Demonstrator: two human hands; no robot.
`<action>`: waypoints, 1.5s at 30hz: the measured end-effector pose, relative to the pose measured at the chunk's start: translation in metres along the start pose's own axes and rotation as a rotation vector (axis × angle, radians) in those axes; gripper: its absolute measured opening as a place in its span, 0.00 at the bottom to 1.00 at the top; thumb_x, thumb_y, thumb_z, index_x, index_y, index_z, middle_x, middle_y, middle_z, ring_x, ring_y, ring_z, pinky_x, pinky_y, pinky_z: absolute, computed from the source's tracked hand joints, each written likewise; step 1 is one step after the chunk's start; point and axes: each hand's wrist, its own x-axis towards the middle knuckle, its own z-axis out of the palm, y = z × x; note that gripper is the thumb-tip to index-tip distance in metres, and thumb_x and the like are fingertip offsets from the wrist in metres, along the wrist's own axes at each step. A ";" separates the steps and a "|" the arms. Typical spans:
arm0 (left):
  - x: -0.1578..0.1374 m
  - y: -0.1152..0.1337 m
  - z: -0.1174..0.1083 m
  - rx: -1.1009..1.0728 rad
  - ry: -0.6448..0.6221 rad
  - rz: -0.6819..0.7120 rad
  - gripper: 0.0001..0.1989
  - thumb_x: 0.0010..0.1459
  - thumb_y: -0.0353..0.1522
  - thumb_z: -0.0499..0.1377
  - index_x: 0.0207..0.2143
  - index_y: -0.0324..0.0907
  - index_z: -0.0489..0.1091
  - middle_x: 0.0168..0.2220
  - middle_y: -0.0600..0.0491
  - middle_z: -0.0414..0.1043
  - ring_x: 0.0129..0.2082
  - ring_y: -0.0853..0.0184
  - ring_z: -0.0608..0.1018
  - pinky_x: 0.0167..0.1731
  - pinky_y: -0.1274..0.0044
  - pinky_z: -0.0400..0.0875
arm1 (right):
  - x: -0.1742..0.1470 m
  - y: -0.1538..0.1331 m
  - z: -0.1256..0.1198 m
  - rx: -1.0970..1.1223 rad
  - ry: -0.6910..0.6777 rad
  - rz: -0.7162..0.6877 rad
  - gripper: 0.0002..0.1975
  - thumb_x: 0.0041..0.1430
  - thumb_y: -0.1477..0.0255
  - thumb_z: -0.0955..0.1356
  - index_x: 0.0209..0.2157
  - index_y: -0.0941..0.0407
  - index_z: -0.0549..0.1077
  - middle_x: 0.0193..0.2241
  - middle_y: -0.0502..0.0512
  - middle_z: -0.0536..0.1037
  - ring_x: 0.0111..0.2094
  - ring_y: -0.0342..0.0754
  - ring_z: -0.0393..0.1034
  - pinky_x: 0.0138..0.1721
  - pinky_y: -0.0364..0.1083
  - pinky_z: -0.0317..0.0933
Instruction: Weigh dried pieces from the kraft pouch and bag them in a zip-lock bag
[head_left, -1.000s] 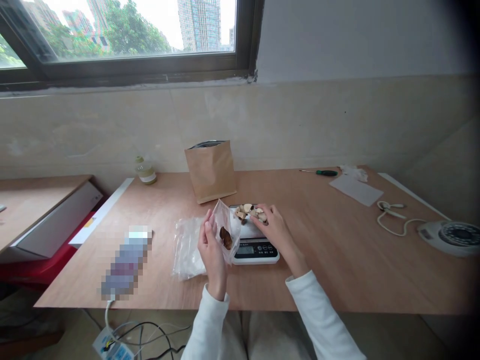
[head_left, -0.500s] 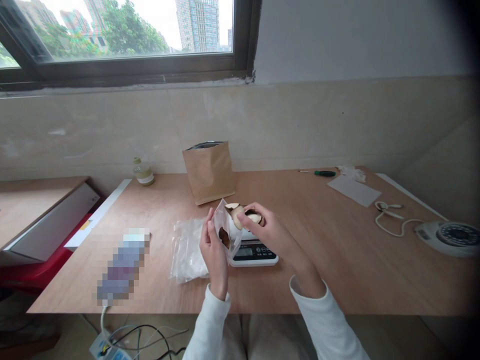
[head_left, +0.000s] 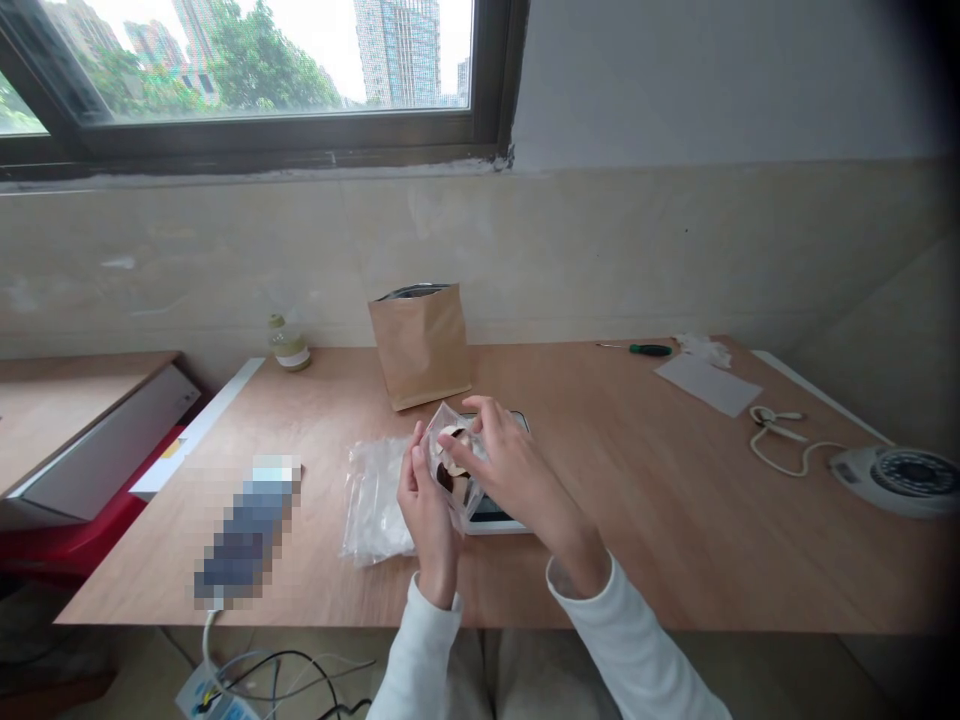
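Clear bag [head_left: 468,496] in left grip [head_left: 429,512], right grip [head_left: 511,466] (palm-down) at mouth.

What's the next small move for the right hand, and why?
Probably ease the right hand clear of the clear bag. Slices already lie inside, and the right thumb is over them at the bag's mouth. The left hand grips the bag's side, so it can likely hold the bag up alone.
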 end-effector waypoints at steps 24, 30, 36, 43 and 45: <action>0.005 0.005 -0.007 -0.013 0.038 -0.026 0.22 0.64 0.43 0.51 0.56 0.45 0.67 0.55 0.46 0.71 0.57 0.63 0.72 0.56 0.71 0.66 | 0.018 0.118 0.051 0.026 -0.074 0.003 0.15 0.55 0.72 0.68 0.45 0.56 0.65 0.44 0.57 0.67 0.47 0.50 0.66 0.50 0.51 0.61; 0.007 0.004 -0.007 -0.021 0.052 -0.030 0.21 0.64 0.42 0.51 0.55 0.44 0.68 0.56 0.46 0.70 0.56 0.62 0.72 0.56 0.70 0.65 | 0.017 0.089 0.039 0.253 0.098 0.101 0.13 0.53 0.70 0.71 0.41 0.56 0.69 0.42 0.56 0.66 0.42 0.49 0.68 0.45 0.50 0.66; 0.007 0.003 -0.004 -0.050 0.020 0.010 0.22 0.63 0.43 0.52 0.55 0.43 0.68 0.56 0.46 0.71 0.57 0.61 0.72 0.57 0.69 0.65 | 0.013 0.027 0.006 0.463 0.204 -0.002 0.15 0.56 0.64 0.71 0.43 0.54 0.69 0.43 0.56 0.70 0.41 0.47 0.71 0.43 0.48 0.68; 0.005 0.004 -0.005 0.001 0.055 0.054 0.22 0.63 0.44 0.52 0.53 0.44 0.70 0.53 0.47 0.73 0.55 0.61 0.73 0.54 0.69 0.68 | -0.008 0.019 -0.013 0.336 -0.016 -0.011 0.13 0.65 0.61 0.62 0.44 0.52 0.72 0.44 0.55 0.74 0.46 0.48 0.70 0.49 0.49 0.64; 0.004 0.005 -0.006 0.011 0.088 0.064 0.22 0.63 0.44 0.51 0.54 0.45 0.69 0.53 0.46 0.73 0.56 0.61 0.73 0.54 0.69 0.68 | -0.020 0.025 -0.009 0.339 -0.018 0.051 0.16 0.64 0.59 0.63 0.49 0.52 0.70 0.49 0.57 0.72 0.51 0.51 0.68 0.53 0.52 0.63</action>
